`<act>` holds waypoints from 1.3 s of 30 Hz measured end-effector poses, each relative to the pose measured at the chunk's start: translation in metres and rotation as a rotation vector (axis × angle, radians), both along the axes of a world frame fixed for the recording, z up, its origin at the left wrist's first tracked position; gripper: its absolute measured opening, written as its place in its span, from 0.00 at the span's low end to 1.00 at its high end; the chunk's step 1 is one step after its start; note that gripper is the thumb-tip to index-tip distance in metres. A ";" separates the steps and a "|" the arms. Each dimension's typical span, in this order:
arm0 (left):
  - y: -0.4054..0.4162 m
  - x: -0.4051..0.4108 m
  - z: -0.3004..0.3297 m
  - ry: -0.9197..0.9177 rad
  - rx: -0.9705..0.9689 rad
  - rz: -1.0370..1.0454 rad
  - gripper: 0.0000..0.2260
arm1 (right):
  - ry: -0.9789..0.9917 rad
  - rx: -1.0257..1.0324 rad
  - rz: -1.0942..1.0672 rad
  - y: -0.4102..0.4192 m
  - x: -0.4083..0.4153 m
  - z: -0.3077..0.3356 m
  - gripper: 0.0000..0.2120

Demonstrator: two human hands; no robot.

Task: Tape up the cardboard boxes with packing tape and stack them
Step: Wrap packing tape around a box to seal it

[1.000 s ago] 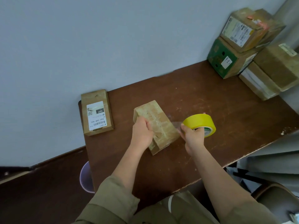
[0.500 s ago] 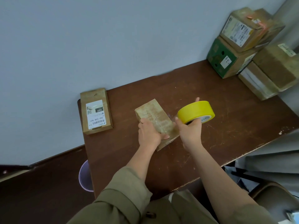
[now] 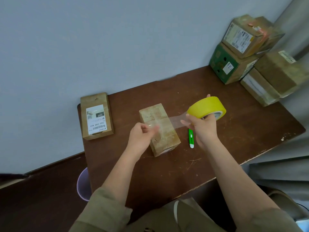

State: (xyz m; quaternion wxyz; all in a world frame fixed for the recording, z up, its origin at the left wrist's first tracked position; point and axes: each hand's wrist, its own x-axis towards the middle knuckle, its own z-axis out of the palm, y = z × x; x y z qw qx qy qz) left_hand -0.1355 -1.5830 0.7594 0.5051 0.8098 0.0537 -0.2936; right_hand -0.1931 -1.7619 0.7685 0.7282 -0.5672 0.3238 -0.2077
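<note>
The left hand (image 3: 140,136) pinches the clear tape strip's (image 3: 175,120) end above the small brown cardboard box (image 3: 158,126), while right-hand fingers (image 3: 184,122) grip the yellow tape roll (image 3: 206,107).

Dark brown wooden table (image 3: 234,131): matt, scuffed, w/ pale scratches & a chipped right edge. Small brown cardboard box at centre (image 3: 160,129): dull, worn, partly under glossy clear film. Yellow roll of packing tape (image 3: 206,107): smooth, slight sheen; clear strip of tape (image 3: 175,120) off it is see-through, shiny. Flat brown cardboard box w/ white paper label (image 3: 96,116): matt. Green & white plastic cutter (image 3: 191,138): glossy. Stacked cardboard boxes at far right (image 3: 260,64): matt, w/ paper labels.
</note>
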 end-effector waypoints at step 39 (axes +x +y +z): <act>-0.005 -0.041 -0.079 -0.247 0.218 0.333 0.10 | 0.124 -0.269 0.104 0.023 -0.007 -0.052 0.44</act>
